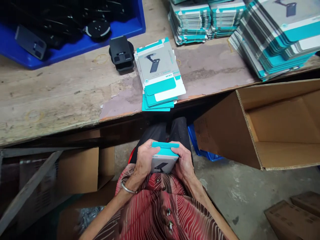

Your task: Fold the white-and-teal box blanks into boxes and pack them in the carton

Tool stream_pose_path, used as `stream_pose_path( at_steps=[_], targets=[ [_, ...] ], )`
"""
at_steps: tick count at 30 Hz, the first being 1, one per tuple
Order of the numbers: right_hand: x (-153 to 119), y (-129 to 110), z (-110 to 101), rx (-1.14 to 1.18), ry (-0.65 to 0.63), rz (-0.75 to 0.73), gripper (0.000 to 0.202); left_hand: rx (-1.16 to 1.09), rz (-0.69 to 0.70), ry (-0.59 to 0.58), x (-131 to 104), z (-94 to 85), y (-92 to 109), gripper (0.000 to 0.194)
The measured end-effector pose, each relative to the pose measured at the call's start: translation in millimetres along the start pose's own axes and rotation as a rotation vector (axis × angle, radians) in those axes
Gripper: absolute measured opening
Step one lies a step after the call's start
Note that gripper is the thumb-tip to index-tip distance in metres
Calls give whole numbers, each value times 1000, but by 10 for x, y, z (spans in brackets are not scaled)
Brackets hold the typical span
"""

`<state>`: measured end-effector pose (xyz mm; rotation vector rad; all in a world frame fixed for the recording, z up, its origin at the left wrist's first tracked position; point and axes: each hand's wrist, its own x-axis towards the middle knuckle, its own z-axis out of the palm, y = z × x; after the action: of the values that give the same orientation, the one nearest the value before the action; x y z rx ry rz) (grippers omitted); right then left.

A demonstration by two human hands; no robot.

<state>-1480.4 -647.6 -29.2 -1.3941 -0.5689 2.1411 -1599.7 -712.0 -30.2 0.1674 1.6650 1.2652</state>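
Two-handed grip: left hand [144, 156] and right hand [184, 161] clasp one carton [164, 161] between them. Its body appears formed; full closure cannot be confirmed. Beyond the grip, on the table [75, 90], flat cartons [159, 76] are not yet erected and one black mount [121, 51] lies unpacked.

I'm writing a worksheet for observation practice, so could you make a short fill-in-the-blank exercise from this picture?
1. The left hand and the ____ hand grip the small box.
2. A metal bangle circles the person's ____ wrist.
3. The bin at the upper left is ____.

Missing words: right; left; blue.
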Motion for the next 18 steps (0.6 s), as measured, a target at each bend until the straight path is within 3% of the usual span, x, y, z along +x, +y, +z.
stream_pose_path(
  at_steps=[3,5,8,11,14,18],
  targets=[
    [36,66,71,-35,-5,19,18,-86,0,142,55,-43,1,16],
    [73,100,85,-58,29,-23,20,-113,-6,168,62,-60,12,17],
    [123,105,6,-1,51,-56,26,-74,-25,98,21,-21,45,21],
    [137,74,-132,139,-4,20,30,120,-9,-29,-34,80,69,27],
    [115,76,-187,199,-77,48,28,265,20,14,-63,146,62,31],
    [41,140,-90,157,-190,-14,25,210,2,82,-113,47,17,33]
  ],
)
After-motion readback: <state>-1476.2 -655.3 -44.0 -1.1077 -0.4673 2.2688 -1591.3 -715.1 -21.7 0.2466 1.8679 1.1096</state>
